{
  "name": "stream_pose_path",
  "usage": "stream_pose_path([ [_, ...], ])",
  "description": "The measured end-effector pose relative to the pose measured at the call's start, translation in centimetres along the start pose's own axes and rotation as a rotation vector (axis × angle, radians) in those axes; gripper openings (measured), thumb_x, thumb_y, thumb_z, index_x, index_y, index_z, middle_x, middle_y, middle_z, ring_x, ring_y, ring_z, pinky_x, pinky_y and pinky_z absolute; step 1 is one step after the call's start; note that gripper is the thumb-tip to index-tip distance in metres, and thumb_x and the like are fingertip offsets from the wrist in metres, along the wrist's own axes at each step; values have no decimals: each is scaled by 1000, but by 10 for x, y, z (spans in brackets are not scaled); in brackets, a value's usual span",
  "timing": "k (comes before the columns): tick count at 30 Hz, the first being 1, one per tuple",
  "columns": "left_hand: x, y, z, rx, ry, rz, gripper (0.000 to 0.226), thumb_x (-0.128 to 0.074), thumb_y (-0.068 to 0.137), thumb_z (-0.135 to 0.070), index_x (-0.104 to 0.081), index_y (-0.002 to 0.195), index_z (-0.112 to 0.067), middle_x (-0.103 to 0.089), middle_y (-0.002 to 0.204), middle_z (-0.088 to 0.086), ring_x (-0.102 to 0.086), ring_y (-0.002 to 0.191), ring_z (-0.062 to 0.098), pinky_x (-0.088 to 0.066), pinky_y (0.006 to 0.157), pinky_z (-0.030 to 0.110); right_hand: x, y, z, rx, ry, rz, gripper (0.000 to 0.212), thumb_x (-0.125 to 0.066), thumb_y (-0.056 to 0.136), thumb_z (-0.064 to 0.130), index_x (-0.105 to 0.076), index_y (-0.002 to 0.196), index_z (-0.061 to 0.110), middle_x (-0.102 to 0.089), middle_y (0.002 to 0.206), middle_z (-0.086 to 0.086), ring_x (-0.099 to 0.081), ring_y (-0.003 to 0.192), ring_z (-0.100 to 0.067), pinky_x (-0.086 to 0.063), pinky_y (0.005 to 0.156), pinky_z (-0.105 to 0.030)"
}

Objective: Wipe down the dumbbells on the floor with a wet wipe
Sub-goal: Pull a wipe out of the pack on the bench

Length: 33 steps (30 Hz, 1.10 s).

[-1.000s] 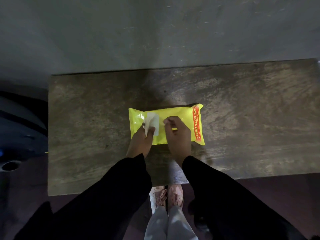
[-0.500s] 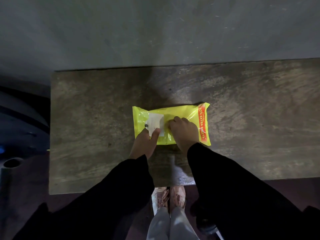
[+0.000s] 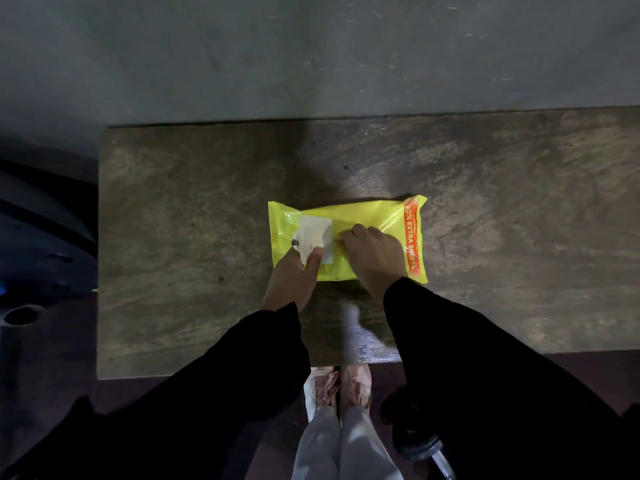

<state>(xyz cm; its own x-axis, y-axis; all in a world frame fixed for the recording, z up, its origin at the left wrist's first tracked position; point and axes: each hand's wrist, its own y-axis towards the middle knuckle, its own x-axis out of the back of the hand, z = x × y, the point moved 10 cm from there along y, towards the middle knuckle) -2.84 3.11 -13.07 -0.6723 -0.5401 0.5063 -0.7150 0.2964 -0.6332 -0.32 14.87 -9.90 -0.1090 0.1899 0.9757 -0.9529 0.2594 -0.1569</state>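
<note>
A yellow wet wipe pack point(image 3: 381, 211) lies flat on a worn wooden bench point(image 3: 173, 237). My left hand point(image 3: 291, 282) pinches the pack's white seal flap point(image 3: 315, 230) and holds it peeled back to the left. My right hand point(image 3: 375, 256) rests on the middle of the pack, with curled fingertips at the opening beside the flap. Whether they pinch a wipe is hidden. Part of a dark dumbbell point(image 3: 420, 445) shows on the floor by my right sleeve, mostly covered by it.
A grey concrete surface point(image 3: 311, 46) runs behind the bench. Dark rounded gym equipment point(image 3: 38, 237) stands at the left edge. My pink shoes point(image 3: 337, 386) stand at the bench's near edge on a dark reddish floor.
My right hand dropped from a raised pinch onto the pack and moved its fingertips to the opening. My left hand peeled the flap further to the left.
</note>
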Motion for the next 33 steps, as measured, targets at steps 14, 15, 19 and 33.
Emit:
stream_pose_path([
  [14,-6,-2,-3,-8,-4,30,45,-39,96,-38,-50,127,-6,-60,122,14,-54,113,29,-34,78,21,38,-40,-48,-415,913,-450,20,-40,94,14,-53,97,-1,-47,67,11,-46,58,3,-32,53,-12],
  [15,-5,-2,-4,-9,3,27,45,-39,96,-37,-49,127,-5,-59,122,15,-54,113,29,-33,77,21,40,-42,-52,-444,941,-486,19,-40,93,13,-53,97,-1,-45,68,15,-45,59,6,-32,54,-10],
  [19,-4,-3,-6,0,25,17,46,-38,97,-36,-48,126,-1,-59,122,18,-53,113,31,-32,73,21,51,-46,-62,-496,1023,-591,10,-38,94,18,-47,93,14,-44,74,18,-44,64,6,-34,59,-8],
  [33,-8,-2,-13,-61,73,6,52,-41,96,-36,-44,129,5,-57,122,23,-55,110,34,-35,73,26,133,-70,-89,-399,1129,-987,31,-35,95,-4,-40,89,26,-42,79,11,-45,69,13,-37,66,-5],
])
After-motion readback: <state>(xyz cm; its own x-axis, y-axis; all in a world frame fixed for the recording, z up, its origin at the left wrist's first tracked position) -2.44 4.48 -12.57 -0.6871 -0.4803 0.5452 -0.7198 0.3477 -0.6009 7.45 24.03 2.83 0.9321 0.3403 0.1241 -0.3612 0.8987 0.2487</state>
